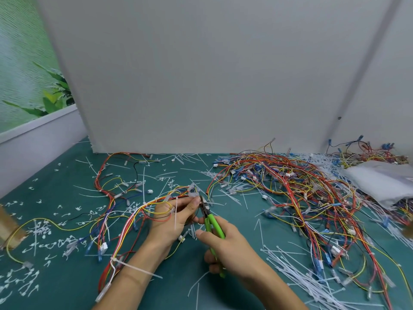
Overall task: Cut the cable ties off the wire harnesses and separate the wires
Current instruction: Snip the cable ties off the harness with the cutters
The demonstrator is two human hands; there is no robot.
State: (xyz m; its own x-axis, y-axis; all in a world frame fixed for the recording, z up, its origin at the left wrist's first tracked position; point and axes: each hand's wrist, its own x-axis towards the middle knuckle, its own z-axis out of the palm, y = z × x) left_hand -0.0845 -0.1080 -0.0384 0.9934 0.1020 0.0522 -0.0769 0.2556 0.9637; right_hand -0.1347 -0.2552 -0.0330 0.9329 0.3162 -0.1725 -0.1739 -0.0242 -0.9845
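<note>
Two full hands: wire harness [143,207] in left hand [176,218], green cutters [215,225] in right hand [226,246].

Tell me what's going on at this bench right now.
A person is clearing cable ties from wire harnesses on a green table. The left hand pinches a multicoloured wire harness. The right hand grips green-handled cutting pliers, their tips right at the left fingertips. A tangled pile of red, yellow and blue harnesses lies to the right, seemingly still to do. The table is littered with clipped white tie pieces, and long white cable ties lie near the right forearm.
</note>
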